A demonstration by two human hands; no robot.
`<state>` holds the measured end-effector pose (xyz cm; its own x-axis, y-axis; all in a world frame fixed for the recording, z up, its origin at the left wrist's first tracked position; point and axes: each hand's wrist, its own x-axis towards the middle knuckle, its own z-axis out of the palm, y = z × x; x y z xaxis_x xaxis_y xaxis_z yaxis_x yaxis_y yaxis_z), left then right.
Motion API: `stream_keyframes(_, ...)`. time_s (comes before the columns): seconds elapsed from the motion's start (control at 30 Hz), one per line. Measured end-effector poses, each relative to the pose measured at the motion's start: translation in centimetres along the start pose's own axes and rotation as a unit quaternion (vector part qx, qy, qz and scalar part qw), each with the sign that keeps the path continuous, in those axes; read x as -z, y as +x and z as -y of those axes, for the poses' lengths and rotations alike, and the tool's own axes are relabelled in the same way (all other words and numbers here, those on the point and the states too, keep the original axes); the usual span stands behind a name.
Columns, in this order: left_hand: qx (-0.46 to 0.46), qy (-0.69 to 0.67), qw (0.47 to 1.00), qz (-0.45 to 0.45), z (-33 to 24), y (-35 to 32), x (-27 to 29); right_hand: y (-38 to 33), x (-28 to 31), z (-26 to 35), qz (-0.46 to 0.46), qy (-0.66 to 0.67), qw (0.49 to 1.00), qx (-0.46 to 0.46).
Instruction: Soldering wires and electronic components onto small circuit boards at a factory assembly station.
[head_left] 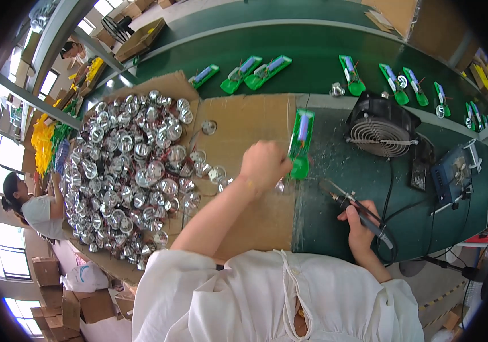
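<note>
Seen from above, a person at a green workbench (341,188) solders small lamp parts. The left hand (264,165) reaches forward over a sheet of cardboard (249,125), fingers curled shut around the lower end of a green circuit board (301,142), which lies at the cardboard's right edge. The right hand (360,225) rests nearer the body, wrapped in a fist around the handle of a soldering iron (349,204) whose tip points up and left toward the board but sits apart from it. To the left, a large heap of shiny metal reflectors (130,171) waits, so much work seems left. Further off, a row of finished-looking green boards (255,71) lies on the conveyor belt. A small black fan (382,128) stands beyond the iron.
</note>
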<state>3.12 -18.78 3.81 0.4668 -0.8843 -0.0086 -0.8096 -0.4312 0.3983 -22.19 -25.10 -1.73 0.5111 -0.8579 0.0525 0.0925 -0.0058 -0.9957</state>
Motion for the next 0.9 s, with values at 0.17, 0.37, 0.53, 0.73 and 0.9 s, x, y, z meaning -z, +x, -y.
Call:
stream_keyframes(0.17,0.096,-0.012,0.991,-0.090,0.7,14.1,-0.1,0.3,-0.7,-0.3,-0.011,0.011,0.999,-0.040)
stream_keyframes(0.37,0.130,0.207,0.959,-0.141,6.8,18.5,2.5,1.0,-0.9,0.1,-0.023,0.024,0.997,-0.067)
stream_keyframes(0.53,0.061,0.105,0.989,-0.085,7.4,16.4,1.4,1.0,-0.5,-0.4,-0.019,0.009,0.997,-0.073)
stream_keyframes(0.73,-0.039,0.124,0.990,-0.050,2.9,2.6,1.5,0.7,-0.6,-0.8,-0.016,-0.023,0.999,-0.042)
stream_keyframes(0.9,-0.075,0.013,0.996,-0.053,1.2,-8.1,0.0,1.0,-1.3,-0.9,-0.014,-0.004,1.000,-0.019)
